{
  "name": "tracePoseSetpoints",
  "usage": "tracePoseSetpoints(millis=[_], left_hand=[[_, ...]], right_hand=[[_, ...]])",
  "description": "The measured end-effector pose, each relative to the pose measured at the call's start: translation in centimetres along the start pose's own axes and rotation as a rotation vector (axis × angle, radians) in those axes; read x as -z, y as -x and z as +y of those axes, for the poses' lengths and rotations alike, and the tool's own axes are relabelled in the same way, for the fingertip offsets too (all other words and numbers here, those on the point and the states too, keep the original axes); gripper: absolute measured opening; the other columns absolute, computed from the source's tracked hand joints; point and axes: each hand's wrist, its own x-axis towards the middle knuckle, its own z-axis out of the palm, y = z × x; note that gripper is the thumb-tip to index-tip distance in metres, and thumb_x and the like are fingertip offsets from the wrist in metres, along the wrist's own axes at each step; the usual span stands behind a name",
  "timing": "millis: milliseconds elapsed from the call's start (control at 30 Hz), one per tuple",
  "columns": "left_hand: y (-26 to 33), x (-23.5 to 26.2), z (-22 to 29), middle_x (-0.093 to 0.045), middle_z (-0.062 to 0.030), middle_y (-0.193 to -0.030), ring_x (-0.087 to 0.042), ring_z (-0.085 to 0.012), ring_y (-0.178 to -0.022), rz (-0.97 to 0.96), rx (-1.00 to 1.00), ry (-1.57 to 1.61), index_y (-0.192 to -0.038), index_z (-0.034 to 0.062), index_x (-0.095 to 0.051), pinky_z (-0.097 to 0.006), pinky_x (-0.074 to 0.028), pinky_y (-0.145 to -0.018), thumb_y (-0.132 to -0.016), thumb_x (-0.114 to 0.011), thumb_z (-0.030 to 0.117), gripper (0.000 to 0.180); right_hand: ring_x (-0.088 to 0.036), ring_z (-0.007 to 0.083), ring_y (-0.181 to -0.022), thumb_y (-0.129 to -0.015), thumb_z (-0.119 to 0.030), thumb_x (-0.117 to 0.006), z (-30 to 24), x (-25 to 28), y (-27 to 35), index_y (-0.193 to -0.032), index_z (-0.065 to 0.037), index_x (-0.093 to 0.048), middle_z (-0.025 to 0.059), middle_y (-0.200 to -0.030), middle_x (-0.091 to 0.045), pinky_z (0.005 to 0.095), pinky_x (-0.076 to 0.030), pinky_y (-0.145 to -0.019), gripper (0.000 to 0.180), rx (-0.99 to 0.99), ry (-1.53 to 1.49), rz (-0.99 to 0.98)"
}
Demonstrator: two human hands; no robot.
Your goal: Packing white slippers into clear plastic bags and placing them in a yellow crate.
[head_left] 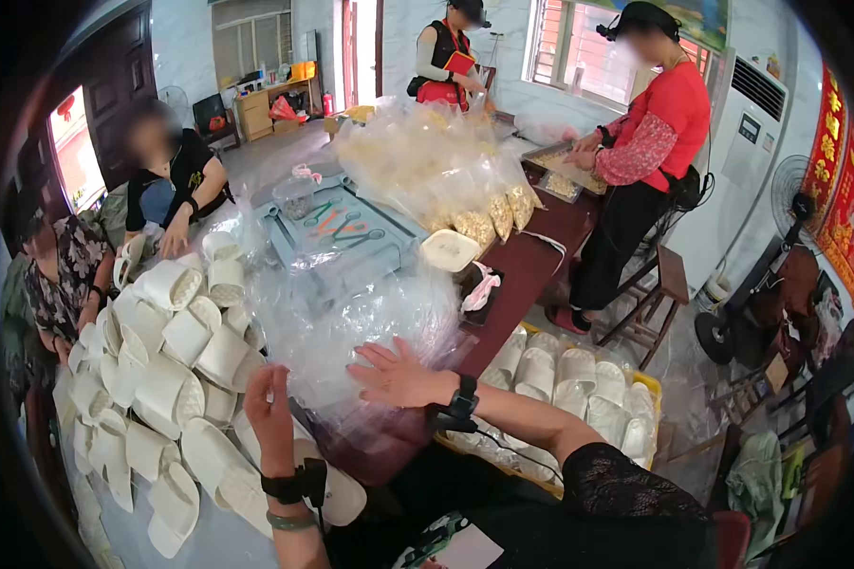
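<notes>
My right hand [389,375] lies with fingers spread on a heap of clear plastic bags [351,313] at the table's near edge. Left of it, my left hand [269,412] is raised, its fingers loosely bent; nothing shows in them. Beside that hand, many white slippers [166,389] are piled over the left of the table, and some lie under my left forearm. A yellow crate [647,384] of white slippers, seemingly wrapped in plastic, stands to the right, partly behind my right arm.
Beyond the bags are a blue tray [299,251] with scissors-like tools, a white tub [449,250] and filled clear bags [474,226]. Two people sit at the left; two stand at the far side, one handling a metal tray [562,186]. A wooden stool [672,275] stands right.
</notes>
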Motion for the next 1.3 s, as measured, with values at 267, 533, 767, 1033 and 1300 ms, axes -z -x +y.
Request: tracePoseSetpoints(millis=[267, 533, 767, 1033, 1300], left_hand=[[1.0, -1.5, 0.7, -0.056, -0.0223, -0.123, -0.042, -0.0385, -0.125, -0.753, 0.254, -0.159, -0.089, -0.0018, -0.066, -0.044, -0.033, -0.104, -0.086, -0.065, 0.025, 0.026], [1.3, -1.7, -7.3, -0.058, -0.0244, -0.117, -0.048, -0.0397, -0.118, -0.537, -0.413, -1.153, -0.112, 0.0041, -0.06, -0.054, -0.032, -0.104, -0.088, -0.058, 0.023, 0.031], [-1.3, -2.3, -2.0, -0.064, -0.0209, -0.101, -0.061, -0.0352, -0.096, -0.197, -0.318, -0.534, -0.105, -0.0001, -0.061, -0.038, -0.049, -0.084, -0.085, -0.045, 0.003, 0.026], [3.0, 4.8, 6.0, -0.066, -0.0147, -0.098, -0.065, -0.0205, -0.086, 0.027, -0.287, -0.399, -0.124, -0.0012, -0.056, -0.029, -0.05, -0.077, -0.088, -0.041, -0.01, 0.041], [7.5, 1.2, 2.5, -0.064, -0.0178, -0.096, -0.061, -0.0345, -0.091, -0.472, -0.5, -0.836, -0.099, 0.0031, -0.066, -0.041, -0.049, -0.08, -0.072, -0.057, -0.004, 0.03]], right_hand=[[-0.02, 0.0278, -0.142, -0.094, -0.052, -0.037, -0.3, -1.1, 1.5, -0.141, -0.018, -0.041, 0.0137, -0.149, -0.031, 0.0619, -0.013, -0.106, 0.058, 0.033, -0.018, 0.028], [-0.028, 0.028, -0.139, -0.091, -0.048, -0.045, -0.7, -3.7, 0.0, -0.139, -0.021, -0.043, 0.0104, -0.148, -0.035, 0.067, -0.013, -0.105, 0.056, 0.086, 0.223, 0.075], [-0.023, 0.0279, -0.141, -0.092, -0.049, -0.044, 0.4, 0.2, 1.6, -0.142, -0.023, -0.038, 0.0099, -0.15, -0.032, 0.0635, -0.008, -0.107, 0.057, -0.018, 0.112, 0.077], [-0.024, 0.0272, -0.141, -0.091, -0.05, -0.043, -1.6, -3.1, 1.8, -0.145, -0.025, -0.033, 0.008, -0.151, -0.03, 0.0636, -0.015, -0.105, 0.061, 0.038, 0.148, 0.095], [-0.054, 0.0337, -0.105, -0.088, -0.032, -0.053, -2.2, 2.8, 1.1, -0.1, -0.006, -0.061, 0.0152, -0.107, -0.059, 0.0455, -0.039, -0.094, 0.029, 0.05, 0.157, 0.059]])
